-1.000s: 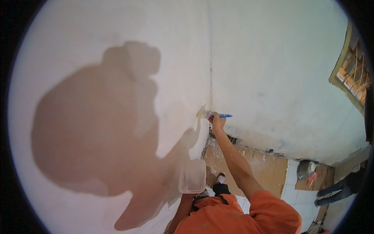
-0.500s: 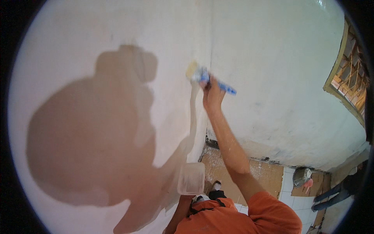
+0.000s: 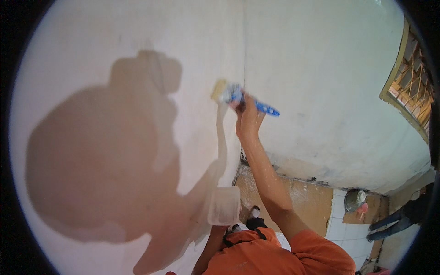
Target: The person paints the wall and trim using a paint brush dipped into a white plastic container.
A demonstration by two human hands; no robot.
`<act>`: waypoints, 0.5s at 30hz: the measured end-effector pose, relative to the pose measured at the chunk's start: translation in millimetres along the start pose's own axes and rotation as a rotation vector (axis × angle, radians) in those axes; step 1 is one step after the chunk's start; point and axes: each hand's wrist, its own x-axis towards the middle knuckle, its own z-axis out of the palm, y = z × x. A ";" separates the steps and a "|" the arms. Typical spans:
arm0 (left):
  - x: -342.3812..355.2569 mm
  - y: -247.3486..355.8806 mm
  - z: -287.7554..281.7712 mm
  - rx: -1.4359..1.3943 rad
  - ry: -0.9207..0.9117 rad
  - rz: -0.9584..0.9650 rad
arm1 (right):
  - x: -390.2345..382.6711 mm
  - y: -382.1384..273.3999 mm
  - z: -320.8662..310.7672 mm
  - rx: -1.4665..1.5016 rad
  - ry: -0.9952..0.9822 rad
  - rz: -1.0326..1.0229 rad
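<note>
My right hand [image 3: 249,111] is closed round the blue handle of a wide paintbrush [image 3: 236,95]. The brush's pale bristles are at the white left-hand wall [image 3: 197,27], just left of the corner, and white paint coats its ferrule. Low in the middle, a translucent plastic container [image 3: 224,206] is held up at the end of my left forearm. Of my left hand [image 3: 222,228] only a small part shows beneath the container; its fingers are hidden. Flecks of paint dot my right forearm.
A pale wall [image 3: 316,82] meets the painted one at the corner, with a grilled window [image 3: 412,87] at far right. Brown cardboard [image 3: 307,201] covers part of the white tiles [image 3: 341,231]. A bucket [image 3: 354,201] stands at lower right, near another person's legs [image 3: 389,224].
My right hand and the brush have moved slightly left and down along the wall. The container stays on my left hand, and the whole view has shifted a little.
</note>
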 end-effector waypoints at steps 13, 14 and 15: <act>1.2 -3.5 -6.7 0.009 -0.024 -0.045 | -84.6 77.0 -144.4 -0.322 0.228 0.327; 5.2 -4.4 -6.5 0.005 -0.032 -0.064 | -84.4 70.0 -142.7 -0.330 0.257 0.345; 8.4 -5.0 -6.3 0.010 -0.039 -0.074 | -77.9 65.8 -137.7 -0.331 0.265 0.333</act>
